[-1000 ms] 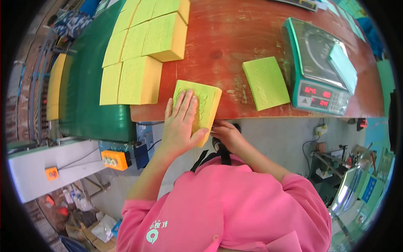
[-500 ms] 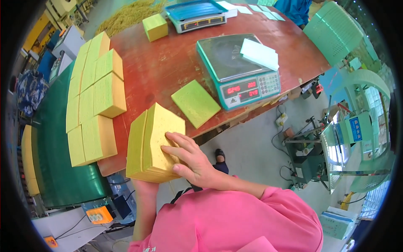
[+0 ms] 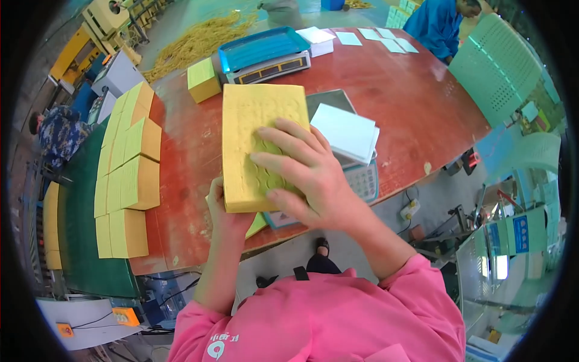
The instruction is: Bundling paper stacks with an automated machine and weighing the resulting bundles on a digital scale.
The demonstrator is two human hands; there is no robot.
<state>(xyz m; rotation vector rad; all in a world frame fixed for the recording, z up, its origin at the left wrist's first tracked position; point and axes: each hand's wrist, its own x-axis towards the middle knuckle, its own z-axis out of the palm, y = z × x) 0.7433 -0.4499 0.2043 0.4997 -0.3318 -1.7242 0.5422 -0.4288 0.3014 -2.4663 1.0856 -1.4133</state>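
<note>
A thick stack of yellow paper [image 3: 244, 142] with a raised pattern on its face is lifted over the red table. Around its lower left edge is my left hand [image 3: 219, 202], gripping from the side and beneath; most of its fingers are hidden behind the stack. My right hand [image 3: 310, 175] lies on the patterned face with fingers spread. Behind the stack, partly covered, stands a digital scale [image 3: 362, 181] with a pile of white sheets [image 3: 342, 133] on its plate. A corner of a yellow-green sheet [image 3: 257, 224] shows below the stack.
Rows of yellow paper stacks [image 3: 140, 184] line the table's [image 3: 193, 151] left side, by a green surface [image 3: 78, 229]. A second scale [image 3: 265, 54] with a blue tray and one yellow stack [image 3: 203, 81] stand farther back. A person in blue [image 3: 431, 27] is at the far right.
The yellow paper stack has moved up and to the right, now in front of the scale, its patterned face turned toward me. Both hands have travelled with it.
</note>
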